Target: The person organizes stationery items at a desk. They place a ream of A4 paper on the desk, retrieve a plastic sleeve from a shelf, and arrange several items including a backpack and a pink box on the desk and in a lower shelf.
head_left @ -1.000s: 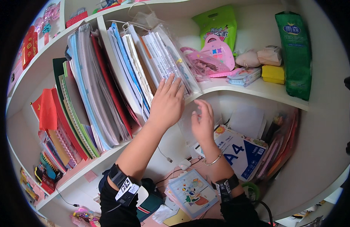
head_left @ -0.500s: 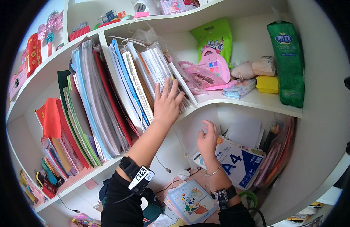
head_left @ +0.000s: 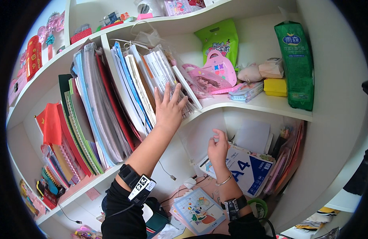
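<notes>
My left hand (head_left: 169, 107) lies with fingers spread against the lower ends of a row of white booklets (head_left: 157, 65) on the middle shelf. To their right a thin white board (head_left: 187, 87) leans over, close to my fingertips. My right hand (head_left: 218, 149) hangs in the air before the lower compartment, its fingers loosely bent and apart, with nothing seen in them. Behind it stands a white and blue pack of paper (head_left: 247, 169). Left of my left hand are blue and white folders (head_left: 130, 85) and a dark red folder (head_left: 116, 103).
A pink toy makeup case (head_left: 215, 73), a bright green bag (head_left: 219, 40), a yellow box (head_left: 275, 87) and a tall green tissue pack (head_left: 295, 65) stand on the right shelf. Below lie a picture book (head_left: 200, 211) and a dangling cable (head_left: 168, 173). A curved white panel (head_left: 331, 131) borders the right.
The whole view has shifted slightly, so the shelf sits a little further left. My left hand stays against the booklets, and my right hand keeps its loose pose.
</notes>
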Action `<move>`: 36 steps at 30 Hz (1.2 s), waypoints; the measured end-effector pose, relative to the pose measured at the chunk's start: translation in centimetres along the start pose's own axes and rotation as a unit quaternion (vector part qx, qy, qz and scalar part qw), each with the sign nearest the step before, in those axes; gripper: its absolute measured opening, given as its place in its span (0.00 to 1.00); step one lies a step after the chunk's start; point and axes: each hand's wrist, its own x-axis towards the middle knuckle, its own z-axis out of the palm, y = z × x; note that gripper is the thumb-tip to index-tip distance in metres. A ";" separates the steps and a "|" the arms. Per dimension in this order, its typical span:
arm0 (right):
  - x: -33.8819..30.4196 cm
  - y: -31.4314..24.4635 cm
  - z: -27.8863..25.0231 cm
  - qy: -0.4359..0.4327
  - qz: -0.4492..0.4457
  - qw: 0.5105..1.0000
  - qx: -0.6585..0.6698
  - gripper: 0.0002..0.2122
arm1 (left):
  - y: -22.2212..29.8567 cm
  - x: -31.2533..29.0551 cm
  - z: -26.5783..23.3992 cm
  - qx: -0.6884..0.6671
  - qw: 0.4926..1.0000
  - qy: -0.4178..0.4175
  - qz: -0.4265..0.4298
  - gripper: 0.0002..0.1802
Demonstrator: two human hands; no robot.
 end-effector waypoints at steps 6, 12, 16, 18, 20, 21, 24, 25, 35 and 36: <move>-0.1 0.1 -0.1 -0.002 0.011 1.000 0.016 0.13 | -0.2 -0.2 -0.2 0.000 1.000 -0.010 0.003 0.23; -0.2 0.2 0.0 -0.016 0.019 0.999 0.024 0.13 | -0.3 -0.3 0.0 0.003 1.000 -0.015 0.005 0.24; -0.3 0.2 0.0 -0.023 0.021 0.999 0.024 0.13 | -0.4 -0.2 0.0 -0.008 1.000 -0.012 0.003 0.23; -0.3 0.3 0.0 -0.022 0.019 0.999 0.018 0.12 | -0.4 -0.2 0.0 -0.006 1.000 -0.019 0.000 0.22; -0.2 0.5 0.0 -0.024 0.018 0.999 0.017 0.12 | -0.4 -0.2 0.0 -0.005 1.000 -0.021 -0.001 0.21; -0.3 0.6 0.0 -0.026 0.019 0.999 0.019 0.12 | -0.4 -0.2 0.0 -0.005 1.000 -0.017 -0.001 0.21; -0.3 1.0 -0.1 -0.030 0.014 0.999 0.028 0.12 | -0.5 -0.2 0.0 -0.012 1.000 -0.016 -0.001 0.20; -0.2 1.1 -0.1 -0.031 0.004 0.999 0.040 0.11 | -0.5 -0.2 0.0 -0.012 1.000 -0.018 0.001 0.20; 7.6 -1.2 4.1 0.049 -0.160 0.983 -0.071 0.09 | -0.8 -0.5 0.2 -0.017 0.999 -0.033 0.007 0.21; 8.8 -1.6 5.1 0.050 -0.187 0.977 -0.093 0.09 | -0.8 -0.6 0.3 -0.022 0.999 -0.031 0.008 0.21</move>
